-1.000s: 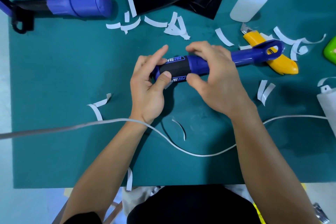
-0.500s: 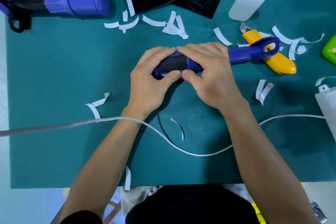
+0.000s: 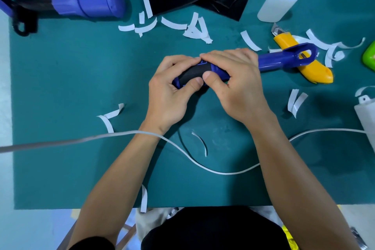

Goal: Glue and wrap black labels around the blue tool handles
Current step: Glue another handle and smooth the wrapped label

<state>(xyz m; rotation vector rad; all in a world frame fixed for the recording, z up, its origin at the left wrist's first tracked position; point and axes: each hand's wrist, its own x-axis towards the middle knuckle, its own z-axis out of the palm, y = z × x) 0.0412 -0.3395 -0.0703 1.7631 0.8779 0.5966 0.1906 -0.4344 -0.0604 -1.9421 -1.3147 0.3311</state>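
1. Level: bright, even light from overhead. The green mat (image 3: 60, 87) shows saturated colour.
2. Shadows: soft-edged dark patches lie on the mat under the left hand (image 3: 168, 95) and the right hand (image 3: 239, 87), and to the right of the right forearm.
3. Glare: a mild sheen shows on the pile of blue handles (image 3: 91, 4), top left.
4. Focus: both hands and the blue tool handle (image 3: 284, 61) are sharp. The white cable (image 3: 60, 141) blurs toward the left edge.
5. Distortion: wide-angle stretch enlarges the forearms toward the bottom edge.

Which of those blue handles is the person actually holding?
The blue handle in the middle, wearing a black label, gripped by the left hand and right hand. The other handles lie piled at the far left corner.
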